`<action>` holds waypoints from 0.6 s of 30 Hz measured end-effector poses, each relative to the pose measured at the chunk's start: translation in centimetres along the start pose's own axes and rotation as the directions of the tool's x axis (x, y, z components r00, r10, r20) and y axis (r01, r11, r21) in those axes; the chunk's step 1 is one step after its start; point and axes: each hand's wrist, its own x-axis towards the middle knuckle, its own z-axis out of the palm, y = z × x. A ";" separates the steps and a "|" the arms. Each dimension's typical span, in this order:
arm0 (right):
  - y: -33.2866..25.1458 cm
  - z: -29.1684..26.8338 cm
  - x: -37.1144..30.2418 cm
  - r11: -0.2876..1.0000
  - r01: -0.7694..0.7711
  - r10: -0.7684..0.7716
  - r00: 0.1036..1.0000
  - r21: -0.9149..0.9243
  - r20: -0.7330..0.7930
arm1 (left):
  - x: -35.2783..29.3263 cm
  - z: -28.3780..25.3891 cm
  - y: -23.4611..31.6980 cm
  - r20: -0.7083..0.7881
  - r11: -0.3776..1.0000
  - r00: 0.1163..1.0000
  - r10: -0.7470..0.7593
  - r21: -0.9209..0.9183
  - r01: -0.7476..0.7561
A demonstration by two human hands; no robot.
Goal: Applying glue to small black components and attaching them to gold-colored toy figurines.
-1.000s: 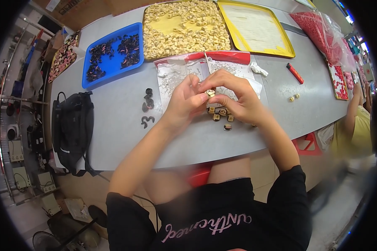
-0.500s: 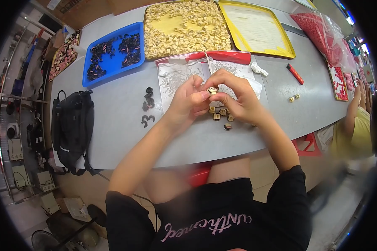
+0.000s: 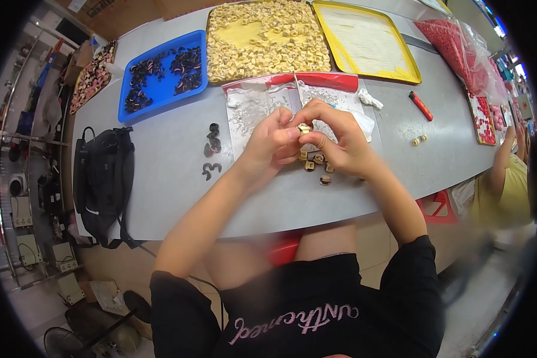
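Note:
Between my fingertips is a small cream-and-black piece [image 3: 304, 129], pinched from both sides. My left hand [image 3: 268, 138] is closed on its left side, thumb and fingers together. My right hand [image 3: 336, 136] grips it from the right with thumb and forefinger. Just below my hands, several cream pieces with black parts [image 3: 318, 159] lie on the grey table [image 3: 268, 209]; one of them [image 3: 325, 179] sits nearer me. Left of my hands is a short column of black curved pieces [image 3: 212, 146]. Beneath my hands lies a white sheet with grey specks [image 3: 244, 119].
A blue tray [image 3: 125, 107] of black pieces stands at the far left, beside a yellow tray [image 3: 235, 37] full of cream pieces. Another yellow tray [image 3: 413, 71], a red lighter-like stick [image 3: 420, 106] and a bag of red pieces [image 3: 453, 51] are right. A black bag [image 3: 104, 185] lies left.
Both hands stay almost in place, still pinching the small piece, which appears slightly turned. The whole view has shifted very slightly.

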 end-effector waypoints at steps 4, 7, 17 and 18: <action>0.0 0.0 0.0 1.000 0.002 -0.002 1.000 -0.015 0.009 | 0.0 0.2 0.1 -0.004 1.000 1.000 -0.012 0.004 0.012; 0.1 0.0 0.0 1.000 0.001 -0.001 1.000 -0.002 0.004 | 0.1 -0.1 0.0 0.020 1.000 1.000 -0.022 -0.012 0.022; 0.1 -0.1 0.0 1.000 -0.026 0.026 1.000 0.001 -0.009 | 0.2 -0.2 -0.2 0.027 0.998 1.000 -0.002 -0.059 0.004; 0.1 -0.1 0.0 1.000 -0.021 0.021 1.000 -0.004 -0.003 | 0.2 -0.2 -0.2 0.032 0.998 0.999 -0.001 -0.064 0.003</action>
